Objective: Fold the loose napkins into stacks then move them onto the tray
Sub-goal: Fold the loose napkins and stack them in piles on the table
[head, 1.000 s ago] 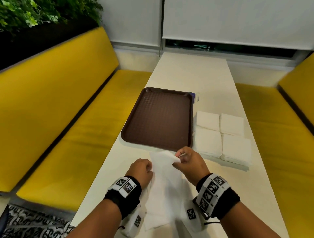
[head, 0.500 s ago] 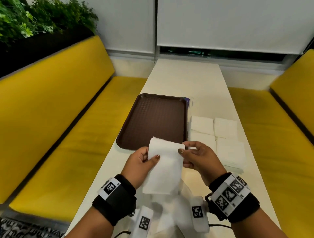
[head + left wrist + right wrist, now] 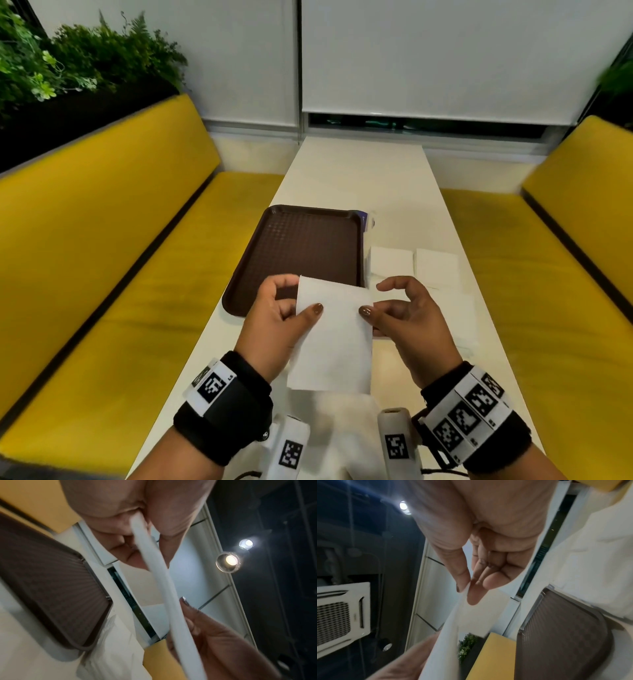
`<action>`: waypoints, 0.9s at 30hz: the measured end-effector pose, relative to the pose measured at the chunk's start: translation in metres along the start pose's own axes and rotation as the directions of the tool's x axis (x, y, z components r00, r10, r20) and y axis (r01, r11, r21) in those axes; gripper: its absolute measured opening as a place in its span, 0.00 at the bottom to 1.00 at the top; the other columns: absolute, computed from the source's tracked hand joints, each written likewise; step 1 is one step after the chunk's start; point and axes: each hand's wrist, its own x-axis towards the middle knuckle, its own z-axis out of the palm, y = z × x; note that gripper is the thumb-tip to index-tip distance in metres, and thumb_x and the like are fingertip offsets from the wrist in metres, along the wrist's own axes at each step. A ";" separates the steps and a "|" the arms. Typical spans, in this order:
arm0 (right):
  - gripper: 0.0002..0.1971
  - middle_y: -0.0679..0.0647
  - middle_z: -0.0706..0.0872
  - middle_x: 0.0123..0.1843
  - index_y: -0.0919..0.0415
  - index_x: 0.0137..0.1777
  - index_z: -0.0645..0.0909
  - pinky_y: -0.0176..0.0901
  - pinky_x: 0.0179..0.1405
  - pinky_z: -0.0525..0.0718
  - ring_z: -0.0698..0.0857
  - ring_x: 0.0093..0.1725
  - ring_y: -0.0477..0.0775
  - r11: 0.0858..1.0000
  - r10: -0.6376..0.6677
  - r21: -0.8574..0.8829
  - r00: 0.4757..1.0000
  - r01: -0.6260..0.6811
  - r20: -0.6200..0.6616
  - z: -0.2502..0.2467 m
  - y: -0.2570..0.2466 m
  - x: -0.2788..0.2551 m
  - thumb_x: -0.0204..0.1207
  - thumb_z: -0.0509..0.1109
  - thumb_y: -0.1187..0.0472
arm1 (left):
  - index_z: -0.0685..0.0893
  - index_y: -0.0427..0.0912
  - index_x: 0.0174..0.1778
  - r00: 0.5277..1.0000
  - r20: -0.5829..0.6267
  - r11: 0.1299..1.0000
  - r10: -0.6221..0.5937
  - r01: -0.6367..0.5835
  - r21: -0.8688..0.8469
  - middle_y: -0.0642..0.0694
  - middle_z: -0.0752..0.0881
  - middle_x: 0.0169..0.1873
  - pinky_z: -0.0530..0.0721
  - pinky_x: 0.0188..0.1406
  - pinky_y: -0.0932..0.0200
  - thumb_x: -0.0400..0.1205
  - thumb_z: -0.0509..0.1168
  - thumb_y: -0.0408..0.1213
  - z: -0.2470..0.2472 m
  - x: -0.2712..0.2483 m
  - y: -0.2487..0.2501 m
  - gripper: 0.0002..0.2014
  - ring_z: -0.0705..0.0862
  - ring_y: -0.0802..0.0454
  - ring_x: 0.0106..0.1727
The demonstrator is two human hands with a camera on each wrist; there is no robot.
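Now higher — napkin, both hands

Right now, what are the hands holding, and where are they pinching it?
Both hold one white napkin above the table. The left hand pinches its left edge near the top, and the right hand pinches the right edge near the top.

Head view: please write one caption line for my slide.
Both hands, left hand and right hand, pinch a white napkin above the table, near the brown tray.
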 end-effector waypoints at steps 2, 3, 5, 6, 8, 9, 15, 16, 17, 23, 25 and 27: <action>0.10 0.70 0.88 0.39 0.62 0.51 0.84 0.52 0.42 0.84 0.84 0.39 0.58 0.997 -0.058 -0.044 0.998 0.058 0.002 -0.002 -0.004 -0.002 0.72 0.77 0.72 | 0.70 0.58 0.70 0.998 0.020 0.997 0.058 -0.059 0.055 0.46 0.93 0.45 0.90 0.50 0.50 0.78 0.73 0.31 0.000 0.000 0.002 0.29 0.92 0.49 0.48; 0.09 0.68 0.89 0.41 0.62 0.49 0.87 0.47 0.41 0.84 0.85 0.39 0.55 0.993 -0.088 -0.074 0.996 0.088 0.004 -0.004 -0.006 -0.002 0.72 0.77 0.72 | 0.72 0.59 0.70 0.996 0.030 0.993 0.084 -0.086 0.076 0.46 0.92 0.46 0.89 0.51 0.51 0.78 0.73 0.31 0.000 0.000 0.003 0.29 0.91 0.49 0.50; 0.09 0.62 0.91 0.43 0.62 0.49 0.90 0.37 0.41 0.86 0.88 0.39 0.48 0.985 -0.126 -0.115 0.992 0.126 0.008 -0.007 -0.010 -0.004 0.71 0.77 0.72 | 0.81 0.54 0.65 0.991 0.023 0.985 0.131 -0.133 0.110 0.48 0.92 0.47 0.89 0.55 0.47 0.77 0.73 0.29 -0.001 -0.001 0.006 0.23 0.90 0.49 0.52; 0.09 0.61 0.91 0.43 0.62 0.50 0.91 0.34 0.42 0.87 0.89 0.40 0.47 0.983 -0.135 -0.124 0.991 0.135 0.011 -0.008 -0.012 -0.004 0.71 0.77 0.72 | 0.84 0.51 0.60 0.989 0.014 0.980 0.150 -0.151 0.130 0.48 0.92 0.47 0.89 0.55 0.45 0.76 0.74 0.29 -0.002 -0.001 0.008 0.19 0.90 0.48 0.51; 0.10 0.58 0.93 0.44 0.62 0.51 0.91 0.34 0.46 0.88 0.91 0.43 0.49 0.979 -0.146 -0.145 0.989 0.146 0.012 -0.011 -0.014 -0.004 0.71 0.78 0.71 | 0.88 0.48 0.55 0.985 0.013 0.973 0.171 -0.171 0.156 0.46 0.92 0.45 0.89 0.54 0.43 0.76 0.74 0.30 -0.002 -0.001 0.011 0.14 0.91 0.46 0.49; 0.10 0.57 0.93 0.44 0.61 0.51 0.91 0.35 0.48 0.88 0.91 0.45 0.51 0.976 -0.151 -0.154 0.989 0.151 0.013 -0.012 -0.015 -0.004 0.71 0.78 0.71 | 0.88 0.47 0.53 0.984 0.019 0.971 0.177 -0.178 0.161 0.46 0.92 0.44 0.89 0.53 0.44 0.75 0.75 0.31 -0.002 -0.002 0.013 0.12 0.91 0.46 0.48; 0.05 0.55 0.93 0.43 0.63 0.47 0.91 0.36 0.49 0.88 0.90 0.46 0.52 0.961 -0.198 -0.188 0.979 0.203 0.043 -0.015 -0.021 -0.009 0.73 0.77 0.69 | 0.90 0.43 0.49 0.977 0.032 0.962 0.211 -0.213 0.173 0.49 0.93 0.41 0.90 0.46 0.50 0.72 0.75 0.37 -0.003 -0.005 0.019 0.10 0.91 0.52 0.44; 0.04 0.53 0.93 0.43 0.62 0.46 0.91 0.34 0.48 0.87 0.89 0.45 0.50 0.952 -0.215 -0.211 0.975 0.221 0.054 -0.015 -0.023 -0.010 0.74 0.76 0.68 | 0.90 0.43 0.49 0.975 0.037 0.957 0.220 -0.223 0.187 0.49 0.92 0.41 0.90 0.46 0.50 0.72 0.75 0.40 -0.004 -0.006 0.020 0.11 0.91 0.52 0.44; 0.04 0.51 0.92 0.43 0.59 0.44 0.91 0.33 0.46 0.85 0.88 0.45 0.47 0.939 -0.233 -0.244 0.971 0.241 0.062 -0.015 -0.024 -0.011 0.74 0.76 0.67 | 0.90 0.44 0.48 0.971 0.047 0.949 0.235 -0.239 0.207 0.49 0.92 0.41 0.90 0.46 0.50 0.72 0.75 0.41 -0.005 -0.006 0.021 0.10 0.90 0.52 0.44; 0.06 0.48 0.88 0.40 0.59 0.44 0.83 0.46 0.48 0.84 0.85 0.42 0.47 0.940 -0.192 -0.260 0.974 0.218 0.122 -0.013 -0.025 -0.015 0.82 0.68 0.63 | 0.87 0.52 0.40 0.938 0.090 0.882 0.336 -0.347 0.318 0.52 0.85 0.44 0.87 0.47 0.54 0.73 0.70 0.54 -0.006 -0.009 0.029 0.10 0.86 0.53 0.45; 0.06 0.53 0.88 0.39 0.59 0.45 0.81 0.52 0.44 0.84 0.85 0.40 0.51 0.974 -0.126 -0.171 0.983 0.148 0.132 -0.009 -0.028 -0.018 0.83 0.66 0.62 | 0.86 0.46 0.45 0.960 0.108 0.934 0.257 -0.276 0.226 0.49 0.87 0.46 0.88 0.49 0.53 0.72 0.68 0.55 -0.002 -0.011 0.033 0.16 0.87 0.50 0.48; 0.07 0.57 0.88 0.39 0.57 0.44 0.80 0.54 0.42 0.82 0.84 0.39 0.54 0.985 -0.106 -0.125 0.987 0.121 0.117 -0.005 -0.028 -0.020 0.84 0.65 0.62 | 0.83 0.44 0.51 0.979 0.152 0.978 0.136 -0.157 0.136 0.47 0.89 0.47 0.90 0.47 0.54 0.72 0.69 0.52 0.003 -0.014 0.037 0.18 0.89 0.49 0.49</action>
